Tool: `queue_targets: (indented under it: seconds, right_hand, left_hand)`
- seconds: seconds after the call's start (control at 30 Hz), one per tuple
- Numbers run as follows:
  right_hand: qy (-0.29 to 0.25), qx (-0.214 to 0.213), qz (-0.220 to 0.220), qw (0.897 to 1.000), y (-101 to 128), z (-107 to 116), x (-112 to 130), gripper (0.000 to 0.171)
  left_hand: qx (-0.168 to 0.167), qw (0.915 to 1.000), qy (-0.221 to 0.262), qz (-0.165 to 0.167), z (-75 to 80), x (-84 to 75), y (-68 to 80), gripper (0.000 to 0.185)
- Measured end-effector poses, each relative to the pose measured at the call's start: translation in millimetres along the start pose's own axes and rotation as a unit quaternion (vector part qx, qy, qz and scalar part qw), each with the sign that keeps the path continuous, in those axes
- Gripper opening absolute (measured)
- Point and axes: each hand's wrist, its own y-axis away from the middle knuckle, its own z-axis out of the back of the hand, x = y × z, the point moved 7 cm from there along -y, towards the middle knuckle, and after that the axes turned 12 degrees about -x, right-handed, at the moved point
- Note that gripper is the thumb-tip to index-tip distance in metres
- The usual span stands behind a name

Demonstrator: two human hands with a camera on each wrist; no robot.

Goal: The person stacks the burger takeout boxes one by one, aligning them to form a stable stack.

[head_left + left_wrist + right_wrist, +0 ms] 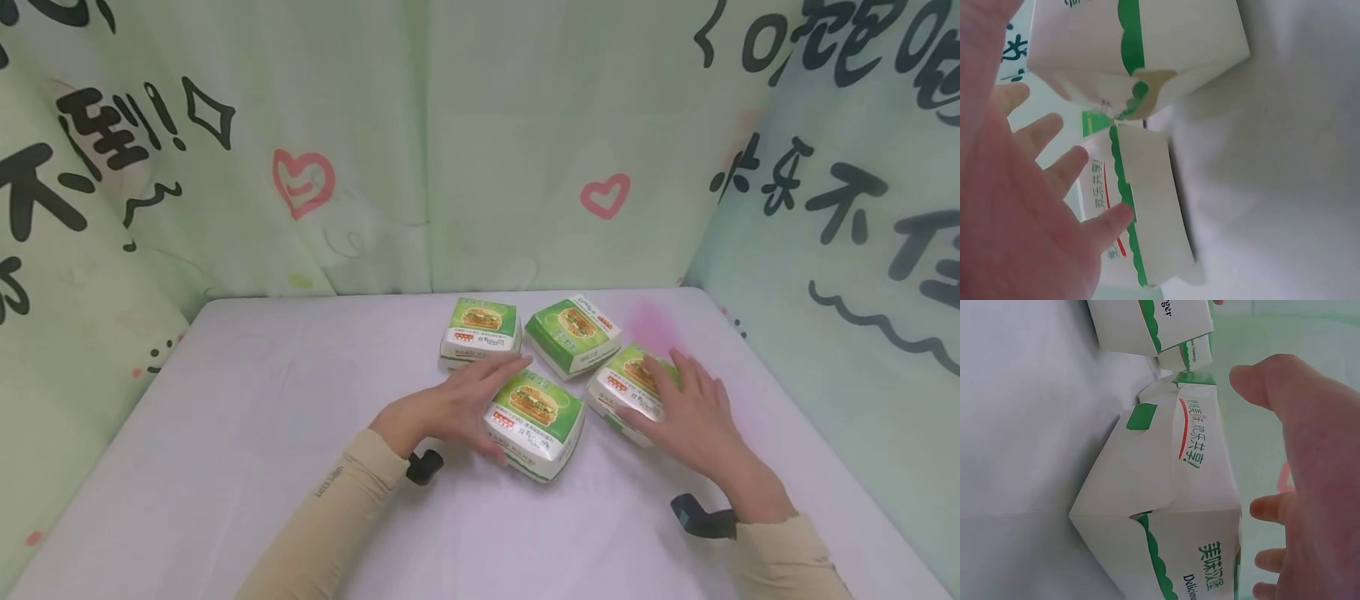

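Note:
Four-sided white-and-green burger boxes stand grouped on the table. My left hand [453, 408] is at the left side of the front burger box [540, 442], fingers straight and spread in the left wrist view. Just beyond those fingers is the back-left burger box [482, 321]. Over the right burger box [618, 393] hovers or rests my right hand [693, 421]; contact is hard to tell. The right wrist view shows its thumb [1269, 378] and fingers extended beside that box. Behind, a back-right burger box [570, 333] sits turned at an angle.
A white cloth covers the table [285, 375]. Pale green curtains [375, 233] with drawn hearts and black lettering enclose its back and sides. A pinkish patch [652, 325] shows on the cloth near the back right. Each wrist carries a small black camera mount [425, 467].

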Motion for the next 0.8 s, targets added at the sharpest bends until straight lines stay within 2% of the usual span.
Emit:
queue_targets:
  seconds: [0.2, 0.4, 0.67, 0.8]
  right_hand:
    - [-0.007, -0.001, 0.0, 1.0, 4.0, -4.4, -4.7, 0.089]
    - [-0.012, -0.007, 0.0, 1.0, 6.5, -7.4, -5.8, 0.089]
    - [-0.017, -0.024, -0.001, 1.0, 9.2, -7.7, -10.6, 0.087]
    - [-0.023, -0.024, -0.015, 0.999, 11.7, -9.5, -16.7, 0.093]
  left_hand:
    - [0.026, 0.9993, 0.026, 0.004, -7.1, -4.3, -5.7, 0.127]
    - [0.041, 0.9974, 0.049, 0.034, -11.1, -1.7, -5.8, 0.125]
    - [0.06, 0.9972, 0.018, 0.041, -8.3, -2.2, -0.7, 0.121]
    - [0.05, 0.9978, -0.001, 0.043, -5.2, -1.8, 0.3, 0.119]
